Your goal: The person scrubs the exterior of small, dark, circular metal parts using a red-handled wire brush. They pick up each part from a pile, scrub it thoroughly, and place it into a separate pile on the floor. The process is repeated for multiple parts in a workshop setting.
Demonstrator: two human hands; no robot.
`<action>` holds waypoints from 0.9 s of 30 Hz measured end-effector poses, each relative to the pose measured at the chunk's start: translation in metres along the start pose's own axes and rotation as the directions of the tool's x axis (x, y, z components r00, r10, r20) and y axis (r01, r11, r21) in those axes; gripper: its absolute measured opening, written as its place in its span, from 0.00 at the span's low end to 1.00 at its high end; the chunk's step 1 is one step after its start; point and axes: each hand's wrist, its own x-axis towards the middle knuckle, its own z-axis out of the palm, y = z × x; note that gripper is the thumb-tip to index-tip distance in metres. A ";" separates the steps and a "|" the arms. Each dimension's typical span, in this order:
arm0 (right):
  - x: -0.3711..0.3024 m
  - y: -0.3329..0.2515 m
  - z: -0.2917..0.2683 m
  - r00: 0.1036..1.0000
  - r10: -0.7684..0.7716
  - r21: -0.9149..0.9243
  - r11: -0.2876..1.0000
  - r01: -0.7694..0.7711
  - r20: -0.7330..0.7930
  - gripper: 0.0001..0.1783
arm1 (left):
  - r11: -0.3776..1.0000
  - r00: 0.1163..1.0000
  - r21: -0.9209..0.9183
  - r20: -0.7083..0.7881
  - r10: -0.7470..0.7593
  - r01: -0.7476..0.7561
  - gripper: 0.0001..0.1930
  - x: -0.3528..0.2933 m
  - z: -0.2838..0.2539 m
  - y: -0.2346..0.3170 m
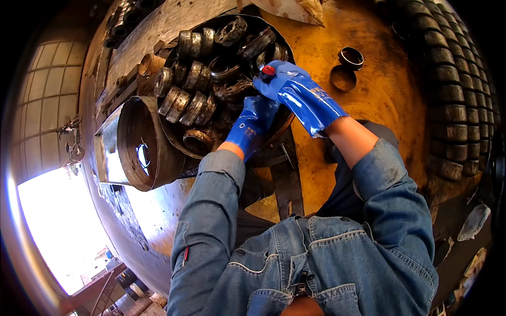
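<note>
In front of me a round tub (168, 135) holds several greasy, dark metal rings (197, 76), some lying on edge in rows. Both my hands wear shiny blue gloves and meet at the tub's near right side. My right hand (296, 88) is closed around a tool with a red and black handle end (268, 70); the rest of the tool is hidden. Just below it, my left hand (256, 120) has its fingers curled inward, mostly covered by the right hand. What they grip cannot be made out.
Two loose rings (343, 78) lie on the stained yellowish surface to the right. Farther right stand tall stacks of rings (447, 113). A wide, open metal cylinder (154, 158) lies left of the tub. More dark cylindrical parts (120, 29) sit at the far left.
</note>
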 end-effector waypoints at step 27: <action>-0.005 -0.001 0.061 0.945 -0.129 -0.283 0.934 0.218 0.301 0.23 | 0.773 0.813 -0.254 0.132 -0.567 0.581 0.26 -0.140 -0.059 -0.055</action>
